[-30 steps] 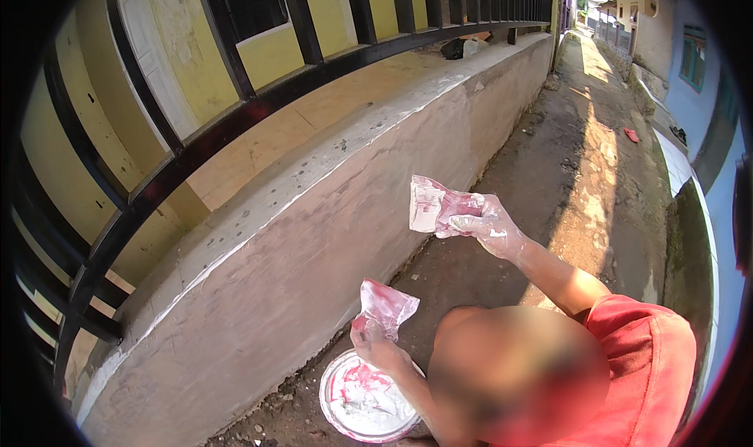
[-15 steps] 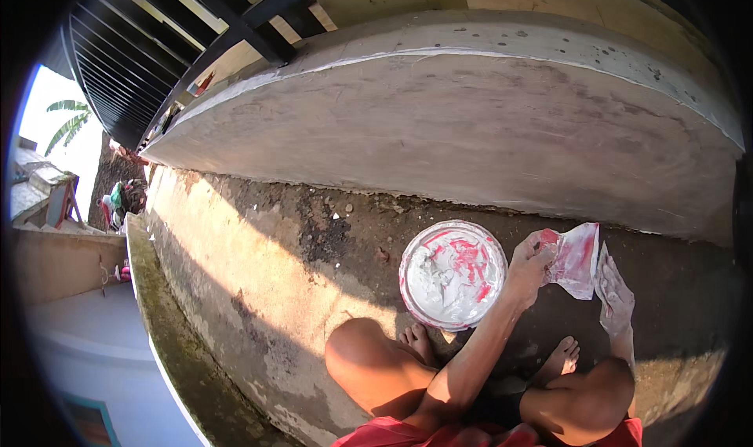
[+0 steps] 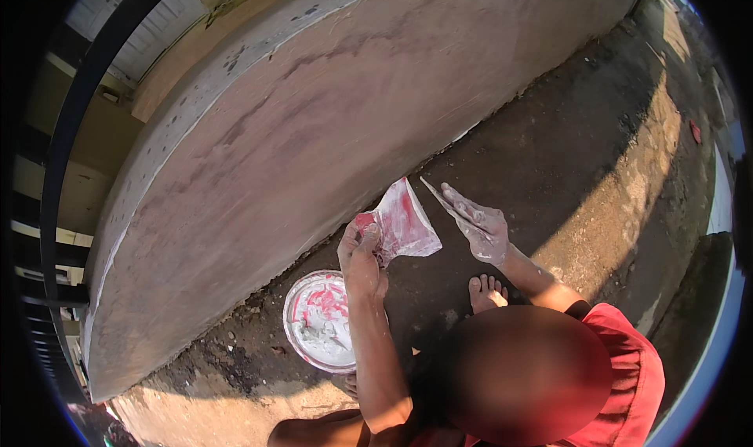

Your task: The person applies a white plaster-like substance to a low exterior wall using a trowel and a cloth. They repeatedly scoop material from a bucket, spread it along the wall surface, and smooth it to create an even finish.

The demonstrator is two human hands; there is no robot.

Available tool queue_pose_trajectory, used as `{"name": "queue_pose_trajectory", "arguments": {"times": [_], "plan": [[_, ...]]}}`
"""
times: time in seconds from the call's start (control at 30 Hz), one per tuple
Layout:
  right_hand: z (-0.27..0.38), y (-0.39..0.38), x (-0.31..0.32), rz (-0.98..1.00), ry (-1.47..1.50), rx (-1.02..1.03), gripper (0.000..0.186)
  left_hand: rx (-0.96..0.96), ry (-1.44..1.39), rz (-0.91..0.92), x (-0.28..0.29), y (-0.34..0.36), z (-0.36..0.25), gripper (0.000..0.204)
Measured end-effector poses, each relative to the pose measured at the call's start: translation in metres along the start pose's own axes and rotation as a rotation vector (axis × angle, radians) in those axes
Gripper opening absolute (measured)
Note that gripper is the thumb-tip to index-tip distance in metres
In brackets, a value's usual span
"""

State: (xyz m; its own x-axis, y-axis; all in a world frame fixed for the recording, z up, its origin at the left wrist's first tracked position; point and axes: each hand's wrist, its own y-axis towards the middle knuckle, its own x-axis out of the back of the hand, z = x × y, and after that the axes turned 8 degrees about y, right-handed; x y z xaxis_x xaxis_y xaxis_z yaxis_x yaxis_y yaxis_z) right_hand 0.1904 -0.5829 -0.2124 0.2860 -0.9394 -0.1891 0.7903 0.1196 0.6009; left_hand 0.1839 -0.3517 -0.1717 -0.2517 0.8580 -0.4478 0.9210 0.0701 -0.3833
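we see the left hand (image 3: 362, 260) clenched round the narrow end of a red-and-white smeared scraper (image 3: 408, 226), its wide edge turned toward the right hand. we see the right hand (image 3: 485, 231) grasping a second scraper (image 3: 436, 191), edge-on to us — the two blades near each other but apart. below the left hand we find a round tub (image 3: 289, 331) of white paste (image 3: 320, 329) streaked red, beside the wall (image 3: 298, 133).

The red shirt (image 3: 634, 361) is apparently short-sleeved.
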Motion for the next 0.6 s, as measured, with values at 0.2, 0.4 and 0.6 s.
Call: {"name": "queue_pose_trajectory", "arguments": {"times": [0.2,0.4,0.6], "plan": [[-0.001,-0.031,0.022,-0.16,-0.151,-0.124,0.047,-0.128,0.056,0.001,-0.054,0.002,-0.017,0.022],[0.024,-0.037,0.042,-0.792,0.899,-0.575,0.034,-0.8,0.585,0.058,-0.093,0.026,0.01,0.022],[0.033,0.0,0.068,-0.655,1.056,-0.658,0.043,-1.112,1.028,0.509,-0.112,0.051,0.027,0.027]]}}
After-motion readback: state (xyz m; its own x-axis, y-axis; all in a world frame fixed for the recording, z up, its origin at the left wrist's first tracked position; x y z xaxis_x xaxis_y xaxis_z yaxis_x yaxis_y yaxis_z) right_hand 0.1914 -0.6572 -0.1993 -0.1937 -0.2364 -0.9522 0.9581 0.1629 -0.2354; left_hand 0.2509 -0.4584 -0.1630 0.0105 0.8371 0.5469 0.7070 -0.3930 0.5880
